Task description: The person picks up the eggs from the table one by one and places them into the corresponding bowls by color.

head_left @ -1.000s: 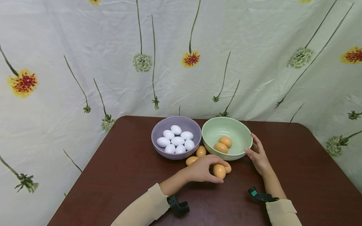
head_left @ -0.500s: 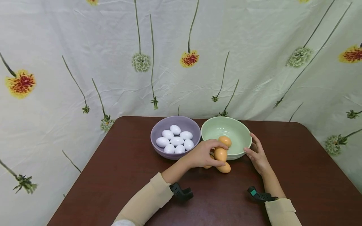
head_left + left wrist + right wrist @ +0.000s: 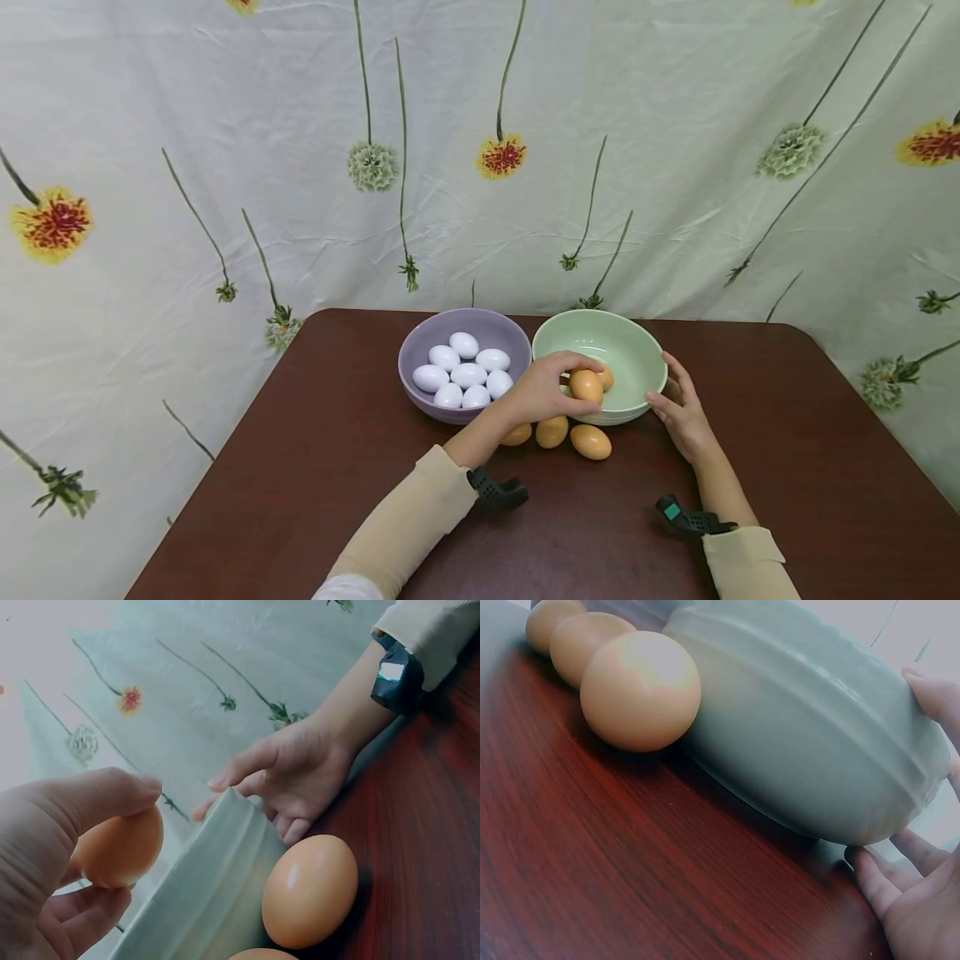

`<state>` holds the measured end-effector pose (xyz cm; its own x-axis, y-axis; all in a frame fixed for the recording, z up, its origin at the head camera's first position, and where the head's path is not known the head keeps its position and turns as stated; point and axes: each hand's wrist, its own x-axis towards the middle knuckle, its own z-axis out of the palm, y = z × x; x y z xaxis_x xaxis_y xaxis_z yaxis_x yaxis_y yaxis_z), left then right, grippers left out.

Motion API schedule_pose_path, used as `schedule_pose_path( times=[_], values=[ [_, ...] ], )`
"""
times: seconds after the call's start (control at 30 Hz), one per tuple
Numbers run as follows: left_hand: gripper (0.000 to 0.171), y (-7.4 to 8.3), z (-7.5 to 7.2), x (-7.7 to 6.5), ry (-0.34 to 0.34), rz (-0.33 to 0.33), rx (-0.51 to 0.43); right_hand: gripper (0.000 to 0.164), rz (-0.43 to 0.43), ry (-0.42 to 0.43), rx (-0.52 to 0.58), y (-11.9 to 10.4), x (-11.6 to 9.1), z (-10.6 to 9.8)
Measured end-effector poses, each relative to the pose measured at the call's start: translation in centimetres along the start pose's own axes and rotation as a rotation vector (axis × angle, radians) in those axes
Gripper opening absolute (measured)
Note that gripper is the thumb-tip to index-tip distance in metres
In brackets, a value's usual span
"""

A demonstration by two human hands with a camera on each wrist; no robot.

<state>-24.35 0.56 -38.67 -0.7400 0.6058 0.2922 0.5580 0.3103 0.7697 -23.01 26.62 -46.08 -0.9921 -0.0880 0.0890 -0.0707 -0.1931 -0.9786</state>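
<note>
My left hand (image 3: 534,393) pinches a brown egg (image 3: 587,387) between thumb and fingers, over the near part of the light green bowl (image 3: 633,354). In the left wrist view this held egg (image 3: 122,849) sits above the bowl's rim. Inside the bowl another brown egg (image 3: 605,377) shows partly behind the held one. My right hand (image 3: 686,423) holds the bowl at its right side, thumb at the rim and fingers against the outer wall. In front of the bowls lie brown eggs (image 3: 591,442), one partly covered by my left forearm.
Left of the green bowl stands a purple bowl (image 3: 420,346) with several white eggs (image 3: 468,375) in it. Both bowls stand toward the back of the dark reddish-brown table (image 3: 300,467). A flower-printed cloth (image 3: 450,225) hangs behind the table.
My left hand has lifted the brown egg from the table in front and carried it up and away over the green bowl. My right hand stays at the bowl.
</note>
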Motion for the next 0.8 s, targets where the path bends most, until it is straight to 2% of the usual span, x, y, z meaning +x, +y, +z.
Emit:
schedule_pose_path(
  times=[0.23, 0.47, 0.67, 0.8],
  values=[
    [0.05, -0.5, 0.5, 1.6, 0.043, -0.094, 0.025, 0.074, -0.025, -0.008, -0.004, 0.1, 0.0, 0.0],
    [0.052, -1.1, 1.0, 2.6, 0.083, -0.179, 0.022, 0.073, -0.015, -0.003, -0.003, 0.0, 0.0, 0.1],
    [0.051, -1.2, 1.3, 3.2, 0.09, -0.184, 0.152, 0.073, -0.013, -0.005, -0.002, 0.0, 0.0, 0.1],
    [0.051, -1.4, 1.7, 3.9, 0.096, -0.212, 0.225, 0.073, -0.011, -0.004, 0.0, 0.0, 0.0, 0.0]
  ],
)
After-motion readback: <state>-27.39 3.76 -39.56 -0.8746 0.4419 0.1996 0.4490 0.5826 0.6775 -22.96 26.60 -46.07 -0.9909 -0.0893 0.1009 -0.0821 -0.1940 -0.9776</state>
